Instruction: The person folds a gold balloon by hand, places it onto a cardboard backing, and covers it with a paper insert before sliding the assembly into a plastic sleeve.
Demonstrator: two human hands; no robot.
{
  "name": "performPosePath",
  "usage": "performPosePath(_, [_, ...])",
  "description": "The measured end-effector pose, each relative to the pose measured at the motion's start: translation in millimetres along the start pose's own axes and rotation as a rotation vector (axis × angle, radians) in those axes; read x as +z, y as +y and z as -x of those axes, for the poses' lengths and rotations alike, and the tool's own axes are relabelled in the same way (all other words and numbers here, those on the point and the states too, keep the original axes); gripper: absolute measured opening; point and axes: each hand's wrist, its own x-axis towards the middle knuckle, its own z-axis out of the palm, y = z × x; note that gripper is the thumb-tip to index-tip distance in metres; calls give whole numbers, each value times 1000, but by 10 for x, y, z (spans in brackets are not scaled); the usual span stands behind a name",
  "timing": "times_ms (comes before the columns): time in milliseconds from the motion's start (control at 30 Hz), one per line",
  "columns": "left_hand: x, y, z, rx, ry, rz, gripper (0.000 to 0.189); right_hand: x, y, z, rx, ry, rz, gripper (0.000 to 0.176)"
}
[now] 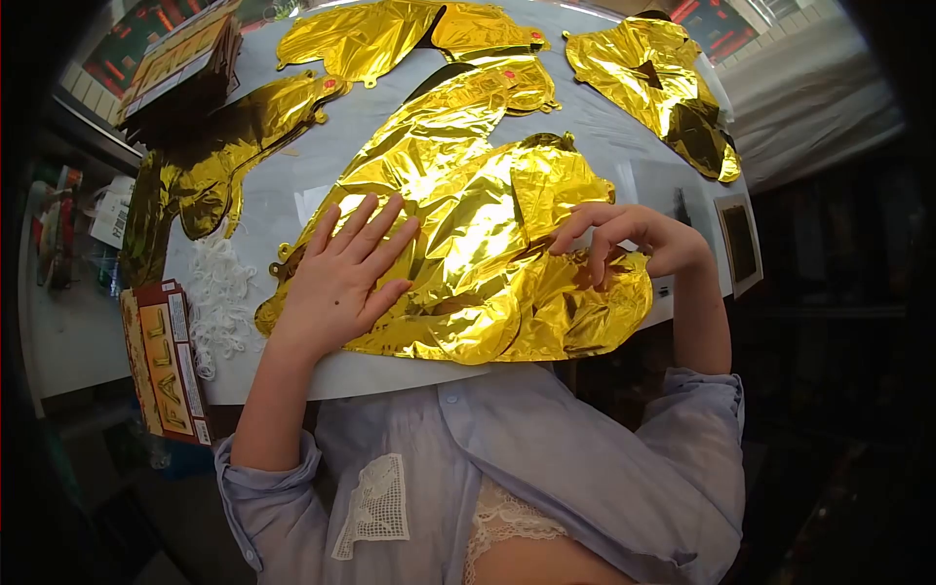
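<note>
Crinkled gold foil balloons (453, 224) lie flat and overlapping in front of me on a pale table (292, 175). Flat on their left part rests my left hand (353, 268), palm down with the fingers spread. My right hand (624, 239) is over the right part of the foil, its fingers bent and apart, fingertips at the gold surface; nothing shows held in it. Small tabs with holes stick out at the foil's left edge.
More gold foil pieces (658, 88) lie at the far side and left. A stack of packages (185, 63) stands back left. White strings (222, 302) and a package marked FALL (168, 361) are at the left edge. A dark framed panel (741, 244) is at the right.
</note>
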Motion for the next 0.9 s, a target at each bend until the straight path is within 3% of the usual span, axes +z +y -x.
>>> performPosePath(67, [-2, 2, 1, -1, 2, 1, 63, 7, 13, -61, -111, -30, 122, 13])
performPosePath(167, [-4, -1, 0, 0, 2, 1, 62, 29, 152, -45, -61, -8, 0, 17])
performPosePath(300, [-8, 1, -4, 2, -2, 1, 63, 81, 155, -23, 156, 376, -144, 19])
performPosePath(367, [-9, 1, -7, -5, -6, 10, 64, 103, 280, -52, 109, 586, -224, 24])
performPosePath(400, [-14, 0, -8, -4, -7, 11, 64, 46, 293, -104, 40, 530, -195, 31])
performPosePath(467, [-29, -3, -6, -4, -31, -10, 64, 39, 248, -155, 161, 625, -241, 33])
performPosePath(600, [-45, -13, -12, 7, -59, -52, 66, 2, 317, -289, 361, 722, -41, 27])
performPosePath(633, [-35, -18, -9, 2, -62, -60, 61, 42, 394, -358, 230, 773, 40, 21])
performPosePath(733, [-51, -18, -15, 0, -75, -57, 48, 49, 570, -433, 177, 867, 271, 22])
performPosePath(900, [-61, -18, -21, -6, -83, -7, 32, 57, 739, -466, 237, 781, 696, 29])
